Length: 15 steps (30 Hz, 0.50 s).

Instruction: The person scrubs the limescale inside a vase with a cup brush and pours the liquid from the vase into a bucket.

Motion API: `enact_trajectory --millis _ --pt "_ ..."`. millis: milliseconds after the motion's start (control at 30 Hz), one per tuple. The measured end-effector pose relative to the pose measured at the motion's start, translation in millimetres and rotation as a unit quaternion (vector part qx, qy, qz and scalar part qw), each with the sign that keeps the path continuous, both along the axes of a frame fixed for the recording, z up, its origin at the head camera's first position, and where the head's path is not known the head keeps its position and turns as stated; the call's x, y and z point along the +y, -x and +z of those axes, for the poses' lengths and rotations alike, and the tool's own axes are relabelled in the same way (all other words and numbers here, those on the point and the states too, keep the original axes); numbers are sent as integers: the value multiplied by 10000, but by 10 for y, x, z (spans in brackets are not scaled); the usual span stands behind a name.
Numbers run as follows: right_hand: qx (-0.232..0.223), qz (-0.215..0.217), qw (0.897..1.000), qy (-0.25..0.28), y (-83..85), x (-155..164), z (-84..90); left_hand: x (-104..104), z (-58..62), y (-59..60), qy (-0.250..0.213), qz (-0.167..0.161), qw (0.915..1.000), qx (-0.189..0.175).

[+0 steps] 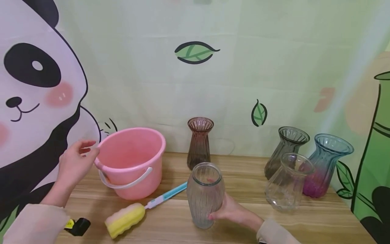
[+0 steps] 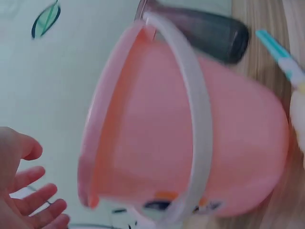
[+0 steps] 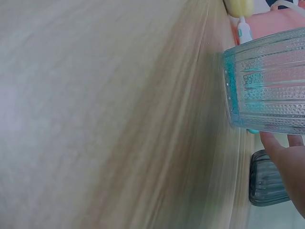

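A clear ribbed glass vase (image 1: 204,193) stands upright on the wooden table (image 1: 170,223) near its front edge. My right hand (image 1: 220,214) grips its lower part from the right, fingers curled round the glass. In the right wrist view the vase (image 3: 271,86) fills the upper right, with my fingers (image 3: 286,162) beside it. My left hand (image 1: 86,149) hovers with relaxed fingers at the left rim of a pink plastic bucket (image 1: 131,159) with a white handle. The left wrist view shows this hand (image 2: 33,183) a little apart from the bucket (image 2: 190,133).
A yellow sponge brush (image 1: 134,213) with a blue-white handle lies between bucket and vase. A brown vase (image 1: 199,142) stands at the back. At the right are a grey vase (image 1: 286,145), a clear vase (image 1: 287,181) and a blue-purple vase (image 1: 327,164). A small black-yellow object (image 1: 77,226) lies front left.
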State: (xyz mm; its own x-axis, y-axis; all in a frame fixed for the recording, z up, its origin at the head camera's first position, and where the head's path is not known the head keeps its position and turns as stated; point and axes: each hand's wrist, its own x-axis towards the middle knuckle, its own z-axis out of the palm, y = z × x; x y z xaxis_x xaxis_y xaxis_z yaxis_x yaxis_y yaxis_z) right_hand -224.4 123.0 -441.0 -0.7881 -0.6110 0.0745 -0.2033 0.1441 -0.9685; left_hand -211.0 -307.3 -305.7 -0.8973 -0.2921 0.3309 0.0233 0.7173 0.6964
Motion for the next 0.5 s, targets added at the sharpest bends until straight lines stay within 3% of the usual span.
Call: enact_trajectory --millis 133,267,500 --pt "59 5 10000 33 2 -11 0 -155 -65 17 -402 90 9976 -565" --pt "50 -57 10000 56 1 -27 8 -229 -101 81 -859 -140 9914 -977" --pt "147 -187 9997 -93 16 -75 40 -262 -134 201 -1927 -712 9689 -1378"
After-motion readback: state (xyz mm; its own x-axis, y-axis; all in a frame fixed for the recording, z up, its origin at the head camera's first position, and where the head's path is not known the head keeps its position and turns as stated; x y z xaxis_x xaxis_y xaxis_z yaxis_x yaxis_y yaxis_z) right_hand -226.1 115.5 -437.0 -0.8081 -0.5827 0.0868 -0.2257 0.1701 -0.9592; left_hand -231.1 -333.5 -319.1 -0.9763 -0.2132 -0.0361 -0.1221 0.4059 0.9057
